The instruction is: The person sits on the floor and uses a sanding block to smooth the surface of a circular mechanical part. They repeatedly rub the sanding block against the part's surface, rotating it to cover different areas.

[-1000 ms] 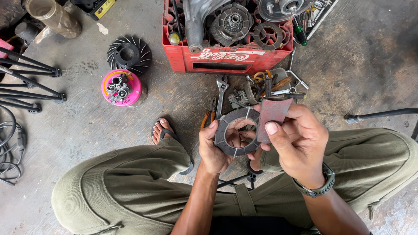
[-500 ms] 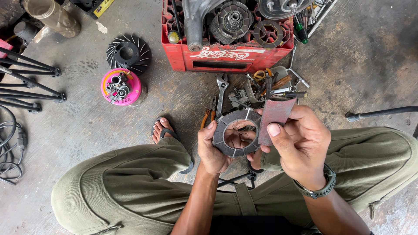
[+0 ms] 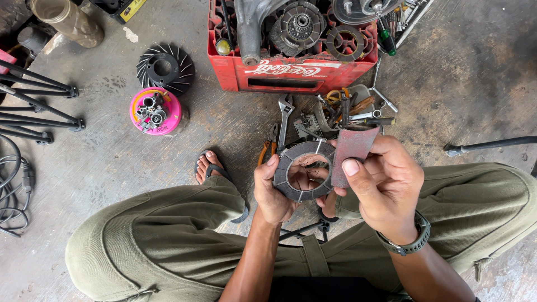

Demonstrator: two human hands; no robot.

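My left hand (image 3: pixel 275 190) grips a dark grey friction ring (image 3: pixel 290 180) with radial grooves, held flat toward me above my crossed legs. My right hand (image 3: pixel 386 187) pinches a folded reddish piece of sandpaper (image 3: pixel 351 152) against the ring's right edge. A dark watch sits on my right wrist. Fingers of the left hand show through the ring's centre hole.
A red plastic crate (image 3: pixel 291 72) of engine parts stands ahead. Loose wrenches and pliers (image 3: pixel 335 112) lie in front of it. A pink lid with small parts (image 3: pixel 155 111) and a black fan wheel (image 3: pixel 164 68) sit at left. Black stand legs (image 3: pixel 39 112) lie at far left.
Both hands with the ring and sandpaper have drifted slightly lower in view; the sandpaper stays against the ring's right edge.
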